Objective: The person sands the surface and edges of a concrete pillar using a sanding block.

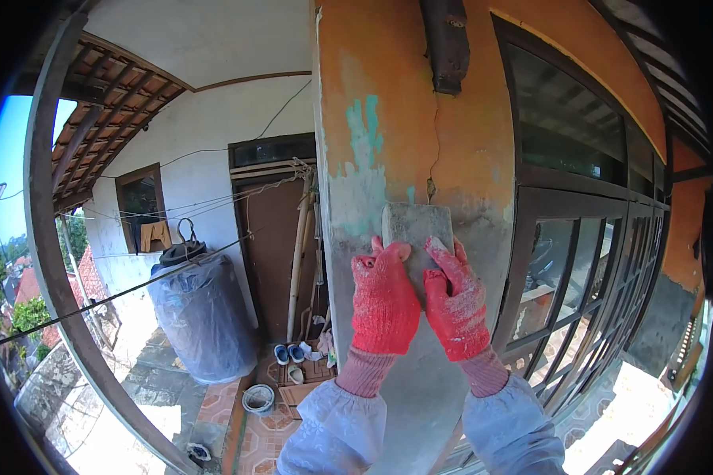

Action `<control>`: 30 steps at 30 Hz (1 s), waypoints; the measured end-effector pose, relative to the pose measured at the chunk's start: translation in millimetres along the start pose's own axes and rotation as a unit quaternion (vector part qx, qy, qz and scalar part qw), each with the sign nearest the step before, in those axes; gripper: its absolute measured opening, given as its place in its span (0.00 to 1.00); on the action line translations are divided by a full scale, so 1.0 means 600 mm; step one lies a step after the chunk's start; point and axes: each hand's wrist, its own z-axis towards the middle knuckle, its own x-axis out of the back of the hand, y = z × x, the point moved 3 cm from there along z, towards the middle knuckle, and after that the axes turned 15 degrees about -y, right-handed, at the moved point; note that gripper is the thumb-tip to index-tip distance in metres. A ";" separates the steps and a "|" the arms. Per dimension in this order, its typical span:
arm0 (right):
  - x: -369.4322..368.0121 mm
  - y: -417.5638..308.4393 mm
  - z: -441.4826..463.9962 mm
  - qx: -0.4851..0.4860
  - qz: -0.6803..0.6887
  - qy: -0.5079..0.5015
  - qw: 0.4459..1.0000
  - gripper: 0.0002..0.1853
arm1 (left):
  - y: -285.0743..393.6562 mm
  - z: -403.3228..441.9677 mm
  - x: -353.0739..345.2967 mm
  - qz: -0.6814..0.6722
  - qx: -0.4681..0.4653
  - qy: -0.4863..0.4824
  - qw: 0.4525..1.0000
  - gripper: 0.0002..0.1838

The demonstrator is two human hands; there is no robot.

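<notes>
Both hands wear red knit gloves dusted with pale powder. A flat grey rectangular block [417, 226] lies upright against the wall, its upper part showing above my fingers. My left hand [384, 305] grips its lower left side, thumb on the front face. My right hand [456, 301] holds the lower right side, fingers pointing up along it. What the block is made of, I cannot tell. Around it the wall [459, 150] is orange above and bare grey below, with turquoise patches [364, 127] and a thin crack running down toward the block.
A dark wooden beam end [449, 47] juts out above. Brown-framed glass windows [562, 237] stand right of the wall. At left are a plastic-wrapped barrel [202, 317], a post [51, 198], a small bucket [258, 400], shoes [287, 353] and bamboo poles [297, 261]. Lines cross the left side.
</notes>
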 end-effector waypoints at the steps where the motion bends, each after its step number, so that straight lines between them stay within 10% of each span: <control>1: -0.003 -0.001 0.001 -0.009 -0.001 -0.003 1.000 0.18 | 0.008 0.001 0.008 0.093 -0.035 -0.010 0.995 0.22; 6: -0.004 -0.012 0.164 0.095 -0.032 0.067 0.993 0.17 | 0.038 0.157 0.048 0.110 -0.084 0.050 0.989 0.18; 9: 0.010 -0.032 0.154 -0.002 0.128 0.019 0.992 0.17 | 0.033 0.133 0.044 0.122 -0.104 0.048 0.986 0.18; 13: -0.003 -0.008 0.041 0.070 -0.033 0.017 0.997 0.18 | 0.017 0.030 0.026 0.063 -0.021 -0.014 0.998 0.17; 23: 0.027 -0.058 0.219 0.009 0.130 0.013 0.991 0.17 | 0.055 0.214 0.075 0.049 -0.098 0.056 0.992 0.15; 26: -0.005 -0.010 0.108 0.035 0.034 0.003 0.999 0.17 | 0.023 0.090 0.054 -0.086 -0.010 0.006 0.996 0.17; 30: -0.013 -0.021 0.137 0.085 -0.062 0.004 0.994 0.18 | 0.001 0.116 0.055 0.066 -0.055 0.006 0.996 0.21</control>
